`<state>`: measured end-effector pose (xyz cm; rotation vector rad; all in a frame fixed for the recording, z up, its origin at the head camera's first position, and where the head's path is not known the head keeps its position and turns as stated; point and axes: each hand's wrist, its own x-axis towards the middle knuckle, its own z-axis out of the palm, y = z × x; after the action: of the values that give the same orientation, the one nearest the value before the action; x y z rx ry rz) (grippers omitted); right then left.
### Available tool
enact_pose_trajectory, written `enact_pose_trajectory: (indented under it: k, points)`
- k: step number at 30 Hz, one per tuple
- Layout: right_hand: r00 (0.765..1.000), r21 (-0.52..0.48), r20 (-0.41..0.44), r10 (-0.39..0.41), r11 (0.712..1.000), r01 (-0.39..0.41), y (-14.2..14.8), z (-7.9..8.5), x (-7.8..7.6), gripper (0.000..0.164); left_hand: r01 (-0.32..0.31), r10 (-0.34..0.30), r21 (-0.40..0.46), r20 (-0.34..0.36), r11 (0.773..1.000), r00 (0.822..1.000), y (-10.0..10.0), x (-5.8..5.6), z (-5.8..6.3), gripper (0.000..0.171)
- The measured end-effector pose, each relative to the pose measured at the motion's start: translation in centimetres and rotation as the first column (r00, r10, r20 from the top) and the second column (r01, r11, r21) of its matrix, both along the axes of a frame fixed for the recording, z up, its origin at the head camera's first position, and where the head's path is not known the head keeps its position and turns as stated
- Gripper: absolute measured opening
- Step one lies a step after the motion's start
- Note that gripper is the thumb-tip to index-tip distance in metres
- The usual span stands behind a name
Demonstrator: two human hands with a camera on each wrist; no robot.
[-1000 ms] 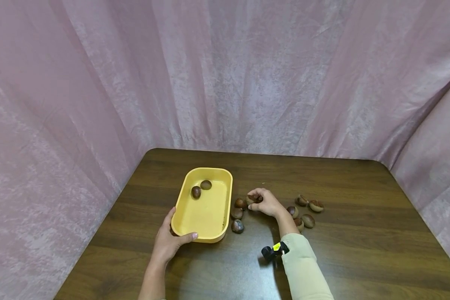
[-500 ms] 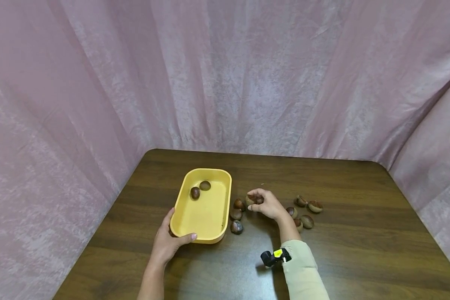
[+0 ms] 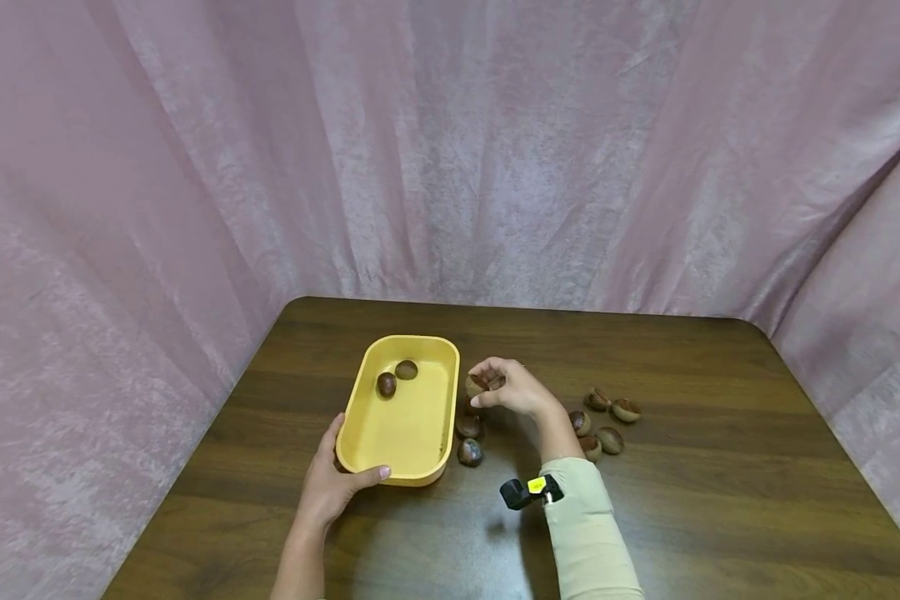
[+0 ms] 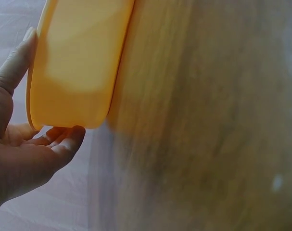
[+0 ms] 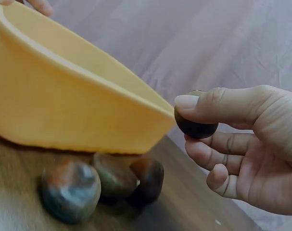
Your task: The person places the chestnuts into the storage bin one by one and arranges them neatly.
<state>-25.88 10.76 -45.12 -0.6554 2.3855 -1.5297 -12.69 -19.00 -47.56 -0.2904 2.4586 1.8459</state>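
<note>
My left hand grips the near left corner of a yellow tray, its thumb along the near rim. Inside the tray lie two brown chestnuts. Just right of the tray, my right hand pinches a chestnut between thumb and fingers. The right wrist view has it raised off the table, near the tray's rim. Below it, three more chestnuts rest in a row along the tray's right side; the farthest is partly hidden in the head view.
Several other chestnuts lie in a loose cluster to the right of my right forearm. The brown wooden table reaches back to a pink curtain. A black wrist camera sticks out from my right sleeve.
My right hand has lifted the chestnut from the table and moved it left toward the tray. The left hand keeps its grip; the whole head view shifts slightly.
</note>
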Motion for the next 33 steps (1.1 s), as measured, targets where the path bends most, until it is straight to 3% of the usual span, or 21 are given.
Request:
enact_pose_trajectory:
  k: [7,18,33]
  points:
    - [0.998,0.009,0.045,0.040,0.999,-0.041,-1.3,1.3,-0.5,0.041,-0.002,0.002,-0.009,0.000,1.000,1.000,0.0,-0.1,0.0,0.114]
    - [0.993,0.038,0.113,0.041,0.998,-0.045,-3.1,1.3,-1.7,0.040,-0.003,0.003,0.005,-0.011,1.000,1.000,0.1,-0.2,-0.2,0.113]
    - [0.962,0.032,0.240,0.132,0.989,-0.144,-7.4,3.0,-3.8,0.040,-0.006,0.005,-0.001,-0.019,1.000,1.000,-0.2,-0.2,-0.4,0.113]
